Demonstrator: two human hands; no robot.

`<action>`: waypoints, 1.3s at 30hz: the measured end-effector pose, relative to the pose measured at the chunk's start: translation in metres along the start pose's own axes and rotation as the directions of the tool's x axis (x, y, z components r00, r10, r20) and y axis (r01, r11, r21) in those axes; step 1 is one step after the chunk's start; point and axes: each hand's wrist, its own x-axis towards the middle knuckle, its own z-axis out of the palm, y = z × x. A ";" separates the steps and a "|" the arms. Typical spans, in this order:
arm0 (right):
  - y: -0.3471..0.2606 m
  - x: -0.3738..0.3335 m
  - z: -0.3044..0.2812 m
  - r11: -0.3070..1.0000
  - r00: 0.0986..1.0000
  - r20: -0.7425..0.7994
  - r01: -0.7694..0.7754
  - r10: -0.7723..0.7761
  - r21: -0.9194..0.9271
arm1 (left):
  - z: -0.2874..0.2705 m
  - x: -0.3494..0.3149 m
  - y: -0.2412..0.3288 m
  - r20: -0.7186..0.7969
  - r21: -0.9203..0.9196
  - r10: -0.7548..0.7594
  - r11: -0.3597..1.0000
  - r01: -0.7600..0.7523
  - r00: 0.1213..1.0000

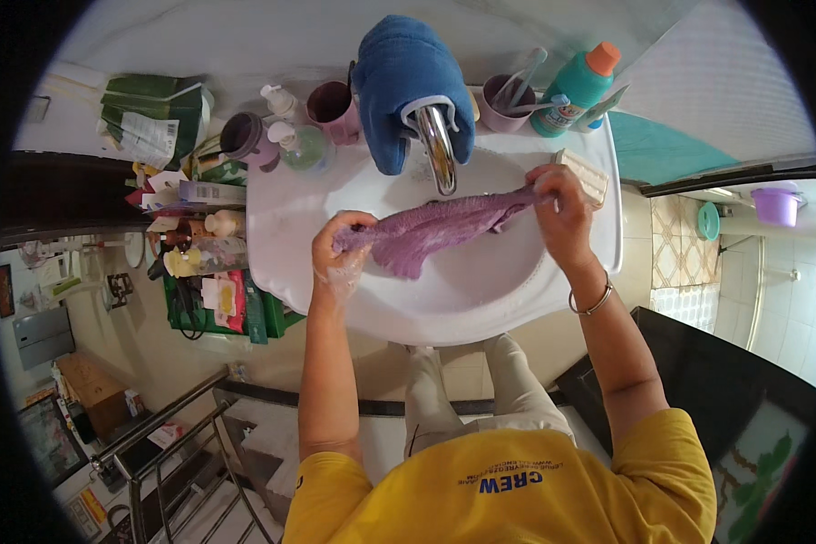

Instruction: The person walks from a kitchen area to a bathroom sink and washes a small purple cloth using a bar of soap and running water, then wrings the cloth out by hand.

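Observation:
A wet purple cloth [435, 227], looking like a small towel, is stretched between my two hands over the white washbasin [335, 313]. My left hand [343, 258] is closed round its left end, with soap suds on the fingers and wrist. The cloth's right end is gripped by my right hand [560, 213], above the basin's right side near a soap dish [585, 177]. Below its taut upper edge the cloth hangs in loose folds. Just beyond it the chrome faucet [437, 154] points down into the basin, with a blue cloth [408, 77] draped over its top.
Along the basin's back ledge stand pump bottles [304, 150], mauve cups [333, 113], a cup with toothbrushes [506, 104] and a teal bottle with an orange cap [573, 91]. A green crate [186, 313] of bottles and packets is at the left. A metal railing [172, 444] runs at lower left.

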 end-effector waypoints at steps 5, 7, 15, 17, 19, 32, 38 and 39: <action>0.054 -0.039 0.018 0.899 0.689 0.711 0.210 0.143 -0.384 | -0.025 -0.019 -0.135 0.432 0.499 -0.080 0.851 -0.165 0.898; 0.077 -0.049 0.021 0.719 0.434 0.704 0.162 0.562 -0.675 | -0.015 -0.017 -0.151 0.411 0.663 -0.185 0.733 -0.153 0.893; 0.152 -0.092 0.099 0.576 0.738 0.424 0.059 0.525 -0.815 | 0.050 0.018 -0.201 0.129 0.959 -0.322 0.282 -0.035 0.938; 0.149 -0.084 0.109 0.551 0.552 0.412 -0.105 0.725 -0.828 | 0.046 0.021 -0.207 0.090 0.935 -0.490 0.342 0.096 0.867; 0.147 -0.075 0.097 0.624 0.630 0.316 -0.354 0.709 -0.696 | 0.038 0.019 -0.190 -0.135 0.390 -0.663 0.647 0.655 0.736; 0.066 -0.071 0.160 0.860 0.870 -0.086 -0.493 0.486 -0.132 | 0.104 0.020 -0.158 -0.103 -0.603 -0.591 0.677 0.422 0.800; 0.060 -0.100 0.147 0.955 0.972 -0.034 -0.235 0.233 -0.182 | 0.099 0.016 -0.180 0.234 -0.927 -0.323 0.209 0.311 0.917; 0.054 -0.108 0.145 0.952 0.959 0.112 -0.234 0.259 -0.199 | 0.098 0.008 -0.144 0.223 -0.845 -0.597 0.276 0.458 0.771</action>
